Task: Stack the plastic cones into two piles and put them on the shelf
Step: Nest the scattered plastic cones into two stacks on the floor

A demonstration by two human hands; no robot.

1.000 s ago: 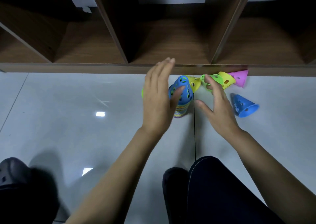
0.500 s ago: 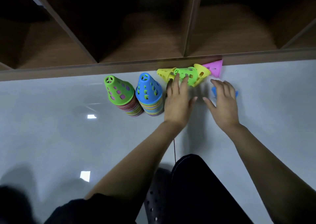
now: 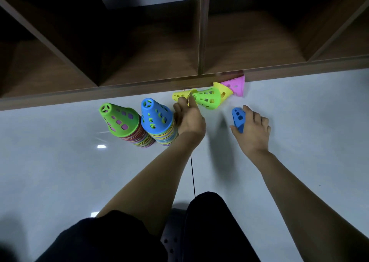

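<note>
Two stacks of perforated plastic cones stand on the floor: one topped by a green cone (image 3: 119, 120), one topped by a blue cone (image 3: 156, 120). Loose cones lie against the shelf base: a yellow cone (image 3: 179, 96), a green cone (image 3: 207, 101), another yellow cone (image 3: 224, 91) and a pink cone (image 3: 236, 86). My left hand (image 3: 190, 120) pinches the tip of the lying green cone, next to the left yellow one. My right hand (image 3: 253, 128) grips a loose blue cone (image 3: 238, 119), fingers curled over it.
A dark wooden shelf (image 3: 139, 90) with open compartments runs across the top, its base edge just above the cones. Glossy grey floor tiles (image 3: 60, 172) spread to the left and right. My dark-clad knees and a grey clog (image 3: 171, 241) sit at the bottom.
My left hand left the blue-topped stack and reached the lying green cone. My right hand moved right onto the loose blue cone and closed round it. The view shifted rightward.
</note>
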